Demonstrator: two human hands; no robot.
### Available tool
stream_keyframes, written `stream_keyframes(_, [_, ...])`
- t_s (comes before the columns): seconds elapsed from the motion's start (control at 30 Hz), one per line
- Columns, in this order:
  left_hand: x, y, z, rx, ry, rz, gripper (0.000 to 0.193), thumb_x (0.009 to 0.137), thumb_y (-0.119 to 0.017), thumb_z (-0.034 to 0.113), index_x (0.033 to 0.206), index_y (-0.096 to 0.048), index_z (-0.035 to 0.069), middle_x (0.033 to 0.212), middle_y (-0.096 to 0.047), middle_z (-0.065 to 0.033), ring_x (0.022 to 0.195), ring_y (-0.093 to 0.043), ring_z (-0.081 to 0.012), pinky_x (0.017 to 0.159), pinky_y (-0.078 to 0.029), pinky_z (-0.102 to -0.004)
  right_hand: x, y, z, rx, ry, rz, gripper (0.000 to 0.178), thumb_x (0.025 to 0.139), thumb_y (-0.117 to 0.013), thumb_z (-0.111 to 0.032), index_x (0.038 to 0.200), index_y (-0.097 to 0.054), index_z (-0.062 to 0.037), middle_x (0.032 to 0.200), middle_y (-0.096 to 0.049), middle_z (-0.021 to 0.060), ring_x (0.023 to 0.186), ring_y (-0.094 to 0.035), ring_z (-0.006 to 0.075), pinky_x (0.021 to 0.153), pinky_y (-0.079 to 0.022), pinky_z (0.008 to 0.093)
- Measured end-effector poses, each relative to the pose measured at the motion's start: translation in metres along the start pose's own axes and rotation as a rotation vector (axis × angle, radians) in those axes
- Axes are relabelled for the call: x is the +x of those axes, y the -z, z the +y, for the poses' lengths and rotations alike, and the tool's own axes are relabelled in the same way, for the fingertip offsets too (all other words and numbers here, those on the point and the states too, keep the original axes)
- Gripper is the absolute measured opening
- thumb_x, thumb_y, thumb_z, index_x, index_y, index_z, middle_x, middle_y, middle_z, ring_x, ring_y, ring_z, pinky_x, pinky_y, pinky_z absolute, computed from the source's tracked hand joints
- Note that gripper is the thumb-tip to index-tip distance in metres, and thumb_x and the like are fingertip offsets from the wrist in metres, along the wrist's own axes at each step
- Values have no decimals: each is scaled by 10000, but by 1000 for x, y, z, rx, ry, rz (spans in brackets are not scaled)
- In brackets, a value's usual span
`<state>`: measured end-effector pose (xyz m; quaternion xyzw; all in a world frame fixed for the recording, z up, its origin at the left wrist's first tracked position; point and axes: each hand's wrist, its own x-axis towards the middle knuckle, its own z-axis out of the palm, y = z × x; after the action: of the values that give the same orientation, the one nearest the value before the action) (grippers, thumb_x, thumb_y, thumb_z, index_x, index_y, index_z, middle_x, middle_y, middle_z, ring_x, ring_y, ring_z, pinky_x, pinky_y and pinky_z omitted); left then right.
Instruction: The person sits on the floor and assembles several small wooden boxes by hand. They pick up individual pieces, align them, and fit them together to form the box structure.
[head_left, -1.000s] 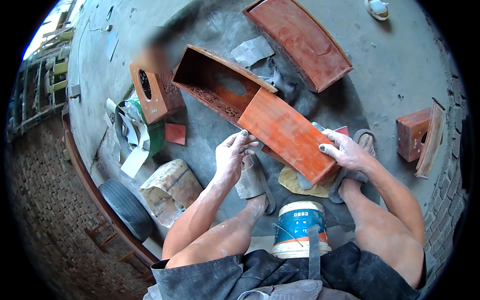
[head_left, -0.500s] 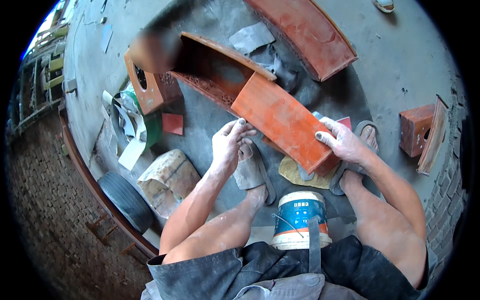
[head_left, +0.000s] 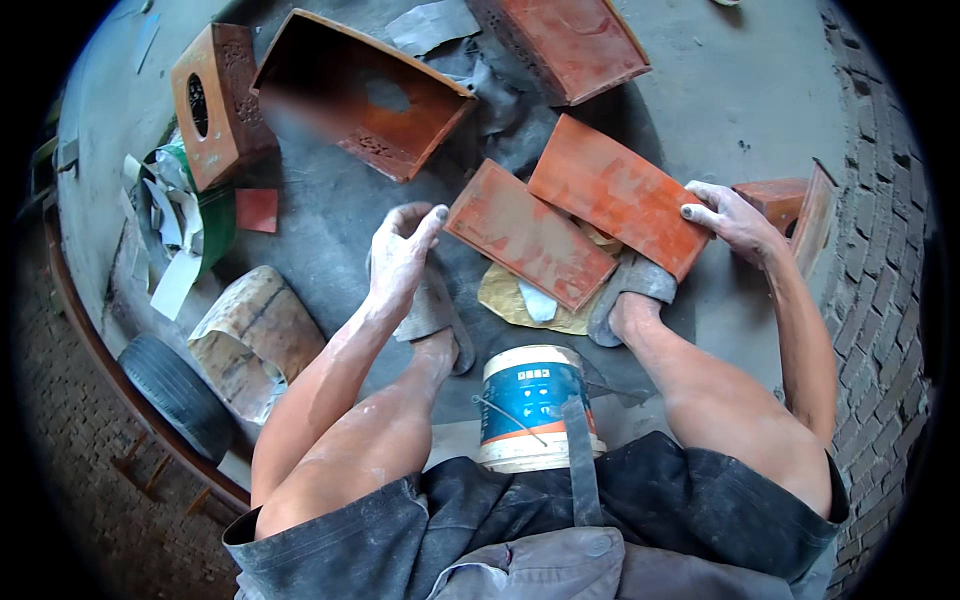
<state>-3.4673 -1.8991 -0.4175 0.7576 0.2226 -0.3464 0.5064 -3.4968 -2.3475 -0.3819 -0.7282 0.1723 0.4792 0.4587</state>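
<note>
My right hand (head_left: 742,222) grips the right end of a long orange-red wooden box (head_left: 618,190), thumb on top and fingers over the far edge. Below and left of it lies a dusty red wooden box (head_left: 530,237), its top streaked grey, close to my feet; its underside is hidden. Beside that box's left corner is my left hand (head_left: 398,258), whitened with dust. Its fingers are loosely curled, apart from the thumb, and nothing shows in them; the thumb tip is at or very near the corner. Beyond, an open, hollow reddish wooden case (head_left: 435,128) faces me.
A labelled bucket (head_left: 533,410) stands between my legs. Under the dusty box is a yellow sack (head_left: 497,298). Leftward are a wooden box with an oval hole (head_left: 222,150), a green tub of scraps (head_left: 217,235), a tyre (head_left: 175,395). Another red case (head_left: 575,50) lies beyond.
The orange-red box has moved right, away from the open case, with my right hand on it. The dusty red box beneath is uncovered. The whole view has shifted.
</note>
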Motion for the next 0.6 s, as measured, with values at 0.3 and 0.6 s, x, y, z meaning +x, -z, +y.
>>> stream_keyframes(0.3, [1,-20,-19,-401,218,-325,382,1022,-616,223,1303,-565,-31,1191,-668,-113,1021,-675,-186,945,-550,-327,38,22,30,-435,165,399,373,933,-682,-290,1175,-653,-7,1061,-701,152,1001,-651,267,887,-506,389])
stream_keyframes(0.6, [-17,-5,-5,-551,169,-344,389,1032,-595,262,1298,-574,-21,1200,-673,-105,1002,-680,-181,940,-560,-334,-4,-100,-22,-194,358,353,311,932,-689,-211,1167,-627,-17,1071,-677,134,1026,-644,260,943,-493,376])
